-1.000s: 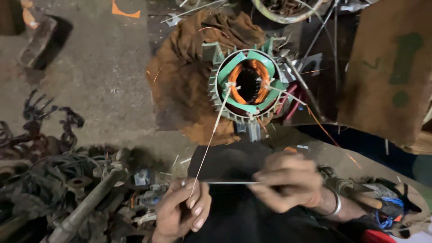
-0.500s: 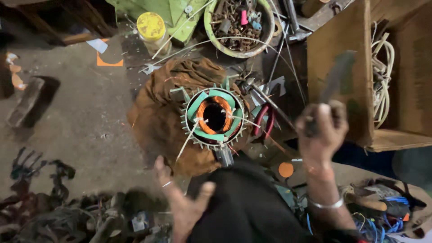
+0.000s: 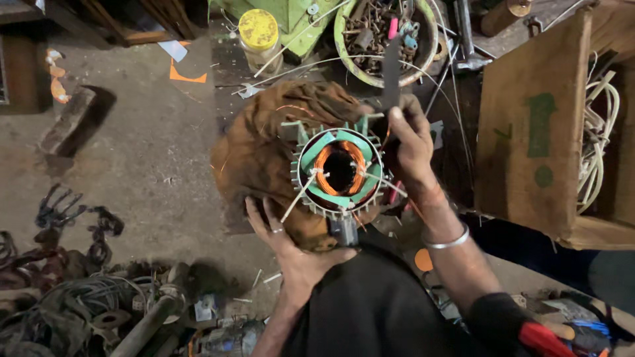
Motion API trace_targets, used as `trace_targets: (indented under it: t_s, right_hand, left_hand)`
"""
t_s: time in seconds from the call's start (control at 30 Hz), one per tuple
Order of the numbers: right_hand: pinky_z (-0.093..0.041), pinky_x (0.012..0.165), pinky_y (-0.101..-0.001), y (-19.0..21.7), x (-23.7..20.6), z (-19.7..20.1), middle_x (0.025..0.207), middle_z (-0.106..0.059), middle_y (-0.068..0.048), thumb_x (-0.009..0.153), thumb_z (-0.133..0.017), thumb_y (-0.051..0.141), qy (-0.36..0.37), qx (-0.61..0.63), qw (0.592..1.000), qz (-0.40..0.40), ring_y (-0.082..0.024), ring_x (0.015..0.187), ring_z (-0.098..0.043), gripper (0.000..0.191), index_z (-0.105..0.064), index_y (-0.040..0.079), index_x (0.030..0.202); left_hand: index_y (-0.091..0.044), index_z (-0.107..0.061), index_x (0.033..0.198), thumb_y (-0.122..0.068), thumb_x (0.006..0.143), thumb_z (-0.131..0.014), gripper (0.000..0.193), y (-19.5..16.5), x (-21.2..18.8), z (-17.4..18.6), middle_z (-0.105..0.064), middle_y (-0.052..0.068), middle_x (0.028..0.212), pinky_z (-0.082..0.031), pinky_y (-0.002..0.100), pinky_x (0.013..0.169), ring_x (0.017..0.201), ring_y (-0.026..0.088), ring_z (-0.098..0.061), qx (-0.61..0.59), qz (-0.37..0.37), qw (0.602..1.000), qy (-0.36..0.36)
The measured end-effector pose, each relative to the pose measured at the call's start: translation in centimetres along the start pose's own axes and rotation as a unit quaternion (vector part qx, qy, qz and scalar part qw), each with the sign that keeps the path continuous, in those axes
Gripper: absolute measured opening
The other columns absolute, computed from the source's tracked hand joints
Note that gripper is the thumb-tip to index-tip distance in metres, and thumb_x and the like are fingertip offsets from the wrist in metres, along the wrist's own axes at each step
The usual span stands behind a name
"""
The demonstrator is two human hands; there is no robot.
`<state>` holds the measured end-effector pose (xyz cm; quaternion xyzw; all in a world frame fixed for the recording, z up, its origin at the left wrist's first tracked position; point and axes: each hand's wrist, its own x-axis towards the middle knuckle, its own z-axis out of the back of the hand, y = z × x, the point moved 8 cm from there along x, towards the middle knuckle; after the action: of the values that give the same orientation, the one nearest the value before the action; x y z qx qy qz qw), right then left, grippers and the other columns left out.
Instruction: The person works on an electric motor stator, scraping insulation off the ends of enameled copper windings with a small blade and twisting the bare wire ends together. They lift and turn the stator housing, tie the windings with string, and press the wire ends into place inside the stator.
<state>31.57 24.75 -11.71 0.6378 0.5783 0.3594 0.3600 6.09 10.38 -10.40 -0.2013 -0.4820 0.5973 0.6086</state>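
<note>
A finned motor stator (image 3: pixel 339 170) with copper windings and green insulation paper stands on end, resting on a brown cloth (image 3: pixel 254 155). White string ends stick out of its windings. My left hand (image 3: pixel 286 246) presses flat against the near left side of the stator and cloth, fingers spread, a ring on one finger. My right hand (image 3: pixel 409 135), with a metal bangle on the wrist, grips a dark flat tool (image 3: pixel 391 63) held upright at the stator's far right edge.
A round tub of bolts and scrap (image 3: pixel 385 33) and a yellow-lidded jar (image 3: pixel 260 33) stand behind the stator. A wooden crate (image 3: pixel 542 132) with white cord is on the right. Scrap metal and wire (image 3: pixel 73 304) lie at the lower left on the concrete floor.
My hands let go of the string they pulled. My right hand rose with the dark tool, then came down to the stator's far edge. My left hand moved up against the stator.
</note>
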Motion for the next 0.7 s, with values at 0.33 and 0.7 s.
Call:
trace_targets:
  t_s: [0.33, 0.7]
  right_hand:
    - [-0.054, 0.097, -0.037, 0.5, -10.7, 2.6, 0.126, -0.067, -0.012, 0.111, -0.053, 0.015, -0.132, 0.085, 0.987, 0.036, -0.019, 0.109, -0.066, 0.018, -0.053, 0.005, 0.126]
    - [-0.058, 0.081, -0.0373, -0.3, -14.9, 2.7, 0.127, -0.068, -0.021, 0.106, -0.054, 0.014, -0.118, -0.003, 0.992, 0.035, -0.02, 0.099, -0.068, 0.012, -0.05, 0.007, 0.116]
  left_hand:
    - [0.002, -0.058, 0.143, -0.062, 0.11, -0.042, 0.074, 3.6, 12.3, -1.9, -0.051, 0.02, 0.152, -0.042, 0.042, 0.121, 0.141, 0.029, -0.054, -0.249, -0.043, 0.962, 0.108]
    - [-0.002, -0.059, 0.128, -0.05, 0.111, -0.036, 0.056, 7.1, 18.7, 3.4, -0.064, 0.012, 0.122, -0.053, 0.043, 0.1, 0.117, 0.024, -0.063, -0.274, 0.161, 0.924, -0.213]
